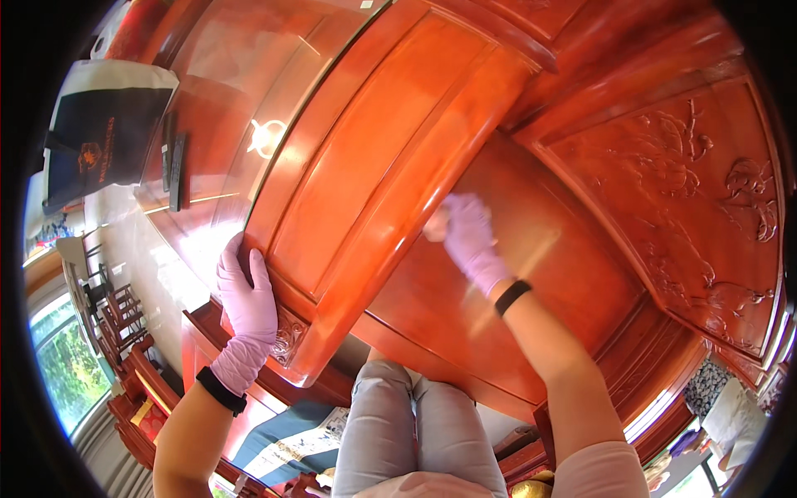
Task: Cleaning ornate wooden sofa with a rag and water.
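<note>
My left hand (248,305), in a pink-lilac glove, rests on the end of the wide armrest (355,168) of a carved red wooden seat, beside the edge of a glossy table. Its thumb and fingers are apart, with nothing seen in them. Over the seat panel (498,249), beneath the inner edge of the armrest, is my right hand (470,236) in a matching glove, blurred. Its fingers are closed on a pale, pinkish cloth-like thing (436,225). The carved wooden backrest (691,205) stands to the right. Both wrists wear black bands.
On the glossy table (249,81) at the upper left lie a dark bag (112,131) with a printed emblem and black remote controls (178,171). A blue and white cloth (292,439) lies at lower left. Wooden chairs (124,311) stand near a window (68,361).
</note>
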Tool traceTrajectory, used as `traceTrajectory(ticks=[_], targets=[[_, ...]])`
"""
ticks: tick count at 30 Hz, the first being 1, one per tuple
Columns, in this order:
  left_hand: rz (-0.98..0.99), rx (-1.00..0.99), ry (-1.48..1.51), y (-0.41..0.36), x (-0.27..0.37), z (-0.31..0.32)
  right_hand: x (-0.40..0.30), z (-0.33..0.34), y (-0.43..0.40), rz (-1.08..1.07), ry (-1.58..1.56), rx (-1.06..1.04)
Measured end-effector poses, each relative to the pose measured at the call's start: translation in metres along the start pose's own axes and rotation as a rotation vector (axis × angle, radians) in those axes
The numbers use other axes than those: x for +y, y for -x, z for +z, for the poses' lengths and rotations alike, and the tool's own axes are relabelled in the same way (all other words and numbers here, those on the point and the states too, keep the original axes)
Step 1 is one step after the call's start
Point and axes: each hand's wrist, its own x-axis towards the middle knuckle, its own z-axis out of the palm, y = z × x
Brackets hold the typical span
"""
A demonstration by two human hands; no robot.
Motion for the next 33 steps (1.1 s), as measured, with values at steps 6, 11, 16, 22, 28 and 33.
traceTrajectory(ticks=[6, 11, 16, 22, 28, 33], targets=[[0.020, 0.009, -0.001, -0.002, -0.001, 0.000, 0.014, -0.003, -0.023, 0.268, 0.428, 0.000], [0.067, 0.028, -0.011, -0.004, -0.001, 0.004, -0.057, 0.076, 0.087, 0.011, 0.230, -0.268], [0.052, 0.017, 0.025, -0.006, 0.002, 0.006, -0.123, 0.117, 0.167, 0.101, -0.370, -0.529], [0.039, 0.025, 0.001, -0.005, -0.003, 0.003, -0.063, 0.028, 0.088, 0.140, -0.253, -0.053], [0.045, 0.017, 0.003, -0.007, 0.002, 0.009, 0.022, 0.005, 0.006, 0.276, 0.300, 0.086], [0.081, 0.060, 0.023, -0.007, 0.002, 0.002, -0.050, 0.072, 0.049, 0.083, 0.444, -0.083]])
